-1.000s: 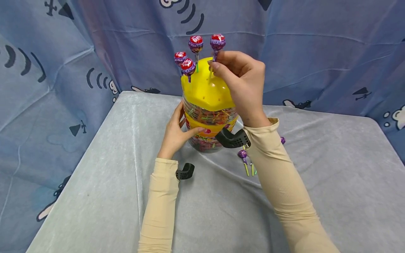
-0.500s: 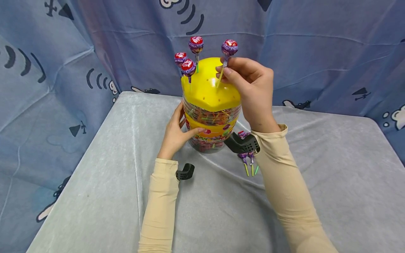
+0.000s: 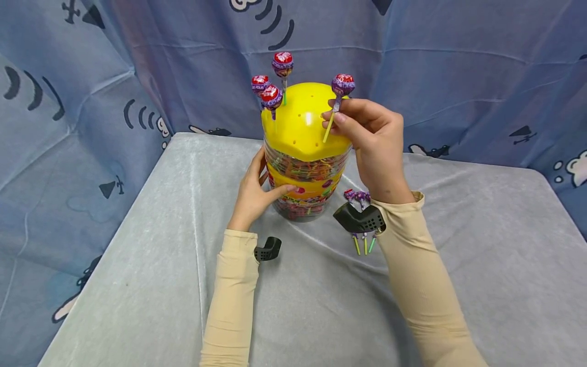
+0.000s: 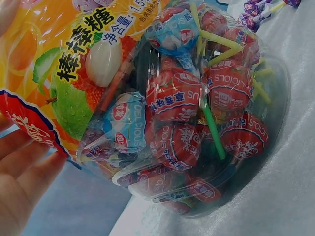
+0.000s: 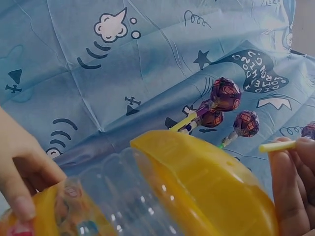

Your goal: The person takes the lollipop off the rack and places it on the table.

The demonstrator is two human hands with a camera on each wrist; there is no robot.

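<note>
Currently right hand [image 3: 373,148] pinches a purple-wrapped lollipop [image 3: 341,86] by its stick, tip just off the right flank of the yellow perforated lid [image 3: 298,127]; left hand [image 3: 252,196] grips the clear lollipop jar [image 3: 302,188] at its label, steadying it on the surface [image 3: 160,255]. Step looks like planting lollipops beside the three already standing [image 3: 272,84]. Next probably calls for lining the stick tip with a free hole near the right fingertips and pushing it in.

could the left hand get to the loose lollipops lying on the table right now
Probably not easily: the left hand grips the jar on its left side, while the loose lollipops lie to the jar's right, under the right wrist. It would have to let go first.
</note>
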